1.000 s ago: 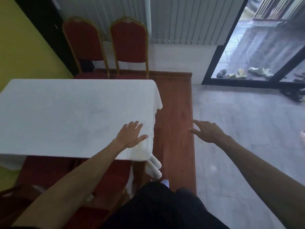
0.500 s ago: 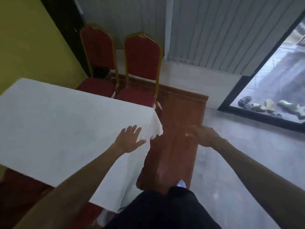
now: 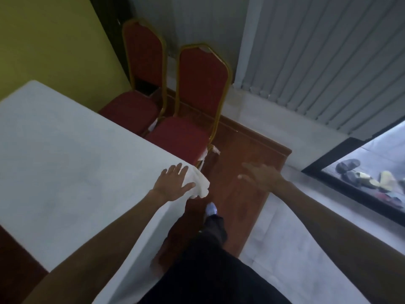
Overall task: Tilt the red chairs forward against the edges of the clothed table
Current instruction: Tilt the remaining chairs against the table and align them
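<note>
Two red chairs with gold frames stand upright at the far side of the white-clothed table (image 3: pixel 72 163). The nearer red chair (image 3: pixel 198 91) is by the table's corner, and the farther red chair (image 3: pixel 140 62) is beside it towards the yellow wall. My left hand (image 3: pixel 173 185) lies flat and open on the cloth at the table's corner. My right hand (image 3: pixel 260 176) hovers open over the brown floor strip, blurred, to the right of the nearer chair's seat. Neither hand touches a chair.
A yellow wall is at the left and grey vertical blinds (image 3: pixel 317 62) at the back right. A dark-framed doorway (image 3: pixel 350 172) at the right shows several shoes outside. My dark-trousered leg and white shoe (image 3: pixel 211 209) stand on the brown floor strip beside the table.
I have walked along the table's side towards the two chairs, which now look larger and nearer. My left hand slid along the cloth to the corner and my right hand reached forward.
</note>
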The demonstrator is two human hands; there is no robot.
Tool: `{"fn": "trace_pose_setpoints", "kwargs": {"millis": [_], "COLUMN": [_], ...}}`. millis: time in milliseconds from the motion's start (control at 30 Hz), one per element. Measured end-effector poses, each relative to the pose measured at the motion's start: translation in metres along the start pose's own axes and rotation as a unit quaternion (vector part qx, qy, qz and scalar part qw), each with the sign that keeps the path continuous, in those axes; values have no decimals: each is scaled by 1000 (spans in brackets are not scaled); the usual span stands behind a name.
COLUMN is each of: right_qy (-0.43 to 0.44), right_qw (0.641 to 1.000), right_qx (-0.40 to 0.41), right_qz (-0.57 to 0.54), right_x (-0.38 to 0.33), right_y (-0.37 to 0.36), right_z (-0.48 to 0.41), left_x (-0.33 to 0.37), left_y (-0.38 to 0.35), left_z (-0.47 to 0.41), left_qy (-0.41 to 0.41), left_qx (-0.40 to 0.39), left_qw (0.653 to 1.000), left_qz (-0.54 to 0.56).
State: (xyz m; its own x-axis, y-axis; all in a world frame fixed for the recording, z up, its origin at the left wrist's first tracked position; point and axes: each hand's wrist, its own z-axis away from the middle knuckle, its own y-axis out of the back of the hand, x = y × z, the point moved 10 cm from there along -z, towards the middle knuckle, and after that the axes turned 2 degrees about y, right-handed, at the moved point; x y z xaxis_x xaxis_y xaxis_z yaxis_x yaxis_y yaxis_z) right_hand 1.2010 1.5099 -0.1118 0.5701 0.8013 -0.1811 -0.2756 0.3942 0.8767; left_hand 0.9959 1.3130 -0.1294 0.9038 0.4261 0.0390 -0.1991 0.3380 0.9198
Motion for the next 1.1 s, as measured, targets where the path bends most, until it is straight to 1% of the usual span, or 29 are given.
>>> {"fn": "trace_pose_setpoints", "kwargs": {"millis": [67, 167, 300, 433, 533, 700, 900, 1000, 1100], "right_qy": [13, 33, 64, 79, 87, 105, 147, 193, 238], "right_qw": [1000, 999, 998, 997, 996, 994, 989, 981, 970], "right_qx": [0, 0, 6, 18, 18, 21, -5, -8, 4], "right_qz": [5, 11, 24, 15, -2, -1, 6, 16, 49], "right_x": [13, 30, 53, 78, 95, 117, 146, 154, 161], "right_y": [12, 34, 72, 108, 126, 154, 196, 241, 288], "right_z": [-26, -69, -125, -182, -218, -269, -333, -367, -403], "left_x": [1, -3, -6, -2, -1, 0, 8, 14, 26], "left_y": [6, 22, 44, 75, 89, 116, 134, 146, 159], "left_z": [-27, -73, -128, -175, -206, -252, -296, -321, -350], "left_qy": [6, 14, 42, 43, 46, 64, 124, 168, 210], "left_qx": [-4, 11, -4, 21, 18, 32, 35, 36, 50], "left_qw": [1000, 999, 996, 995, 994, 992, 983, 972, 959], "left_qz": [8, 34, 74, 85, 99, 107, 132, 157, 186]}}
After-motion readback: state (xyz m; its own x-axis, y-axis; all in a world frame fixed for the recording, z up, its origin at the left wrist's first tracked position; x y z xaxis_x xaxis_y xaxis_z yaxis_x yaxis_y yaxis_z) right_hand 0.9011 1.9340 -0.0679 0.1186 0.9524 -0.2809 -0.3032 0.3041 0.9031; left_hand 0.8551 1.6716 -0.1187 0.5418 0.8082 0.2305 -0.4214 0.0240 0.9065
